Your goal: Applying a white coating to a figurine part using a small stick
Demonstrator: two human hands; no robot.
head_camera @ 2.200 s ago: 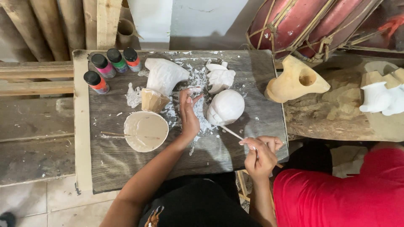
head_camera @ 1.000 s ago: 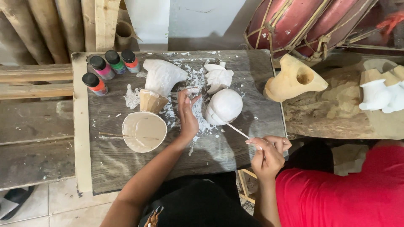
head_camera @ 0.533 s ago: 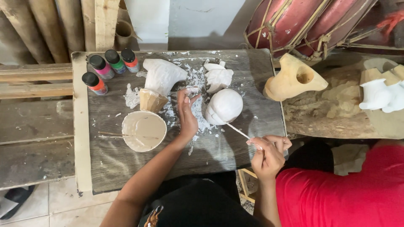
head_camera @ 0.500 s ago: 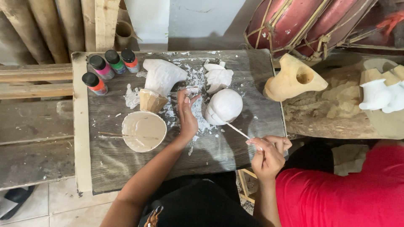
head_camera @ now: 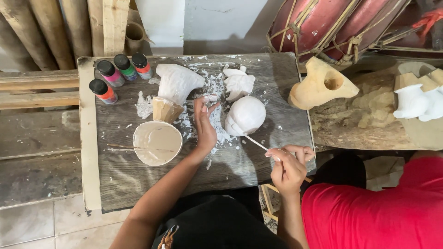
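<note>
My left hand [head_camera: 203,125] lies flat, fingers apart, on the grey wooden board [head_camera: 258,166], among white paint smears just left of a round white-painted carving [head_camera: 247,114]. My right hand [head_camera: 288,168], at the board's near right edge, pinches a thin brush stick [head_camera: 256,143]. The stick's tip touches the lower side of the round carving.
A bowl of white paint [head_camera: 158,143] with a stick across it sits left of my left hand. Behind are a white carving on a tan base [head_camera: 175,85], a small white piece [head_camera: 238,84] and several paint bottles [head_camera: 121,74]. An unpainted wooden mask [head_camera: 320,85], white figures [head_camera: 415,102] and drums [head_camera: 332,23] are on the right.
The view has shifted slightly. Both hands and the stick stay where they were.
</note>
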